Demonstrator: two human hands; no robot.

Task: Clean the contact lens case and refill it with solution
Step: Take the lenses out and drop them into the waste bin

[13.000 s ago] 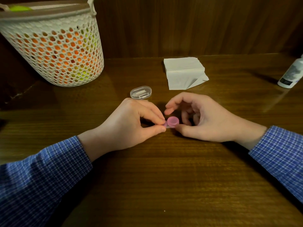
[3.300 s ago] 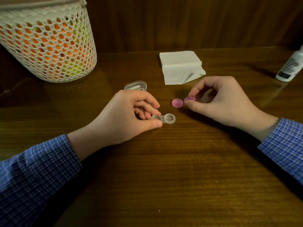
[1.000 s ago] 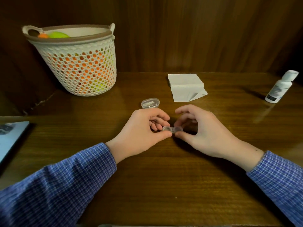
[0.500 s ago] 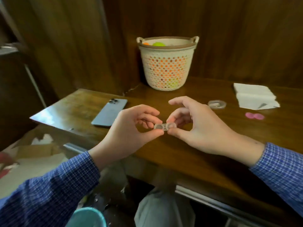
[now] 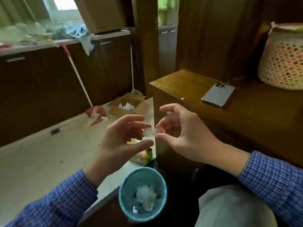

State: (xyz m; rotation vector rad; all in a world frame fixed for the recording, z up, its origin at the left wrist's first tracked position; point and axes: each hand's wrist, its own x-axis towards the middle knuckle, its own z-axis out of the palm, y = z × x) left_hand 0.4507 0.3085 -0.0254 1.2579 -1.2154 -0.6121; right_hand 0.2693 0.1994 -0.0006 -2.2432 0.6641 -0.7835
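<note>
Now your right hand [image 5: 185,135] pinches one end of the clear lens case [image 5: 151,132] between thumb and fingers [image 5: 161,124]; your left hand [image 5: 121,138] fingers, loosely spread, touch its other end above the teal bin [image 5: 142,194].

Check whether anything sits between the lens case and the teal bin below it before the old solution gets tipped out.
Nothing visible does. The lens case, pinched by the right hand with the left hand at its other end, hangs in open air above the teal bin, whose mouth is uncovered and holds only crumpled tissue.
</note>
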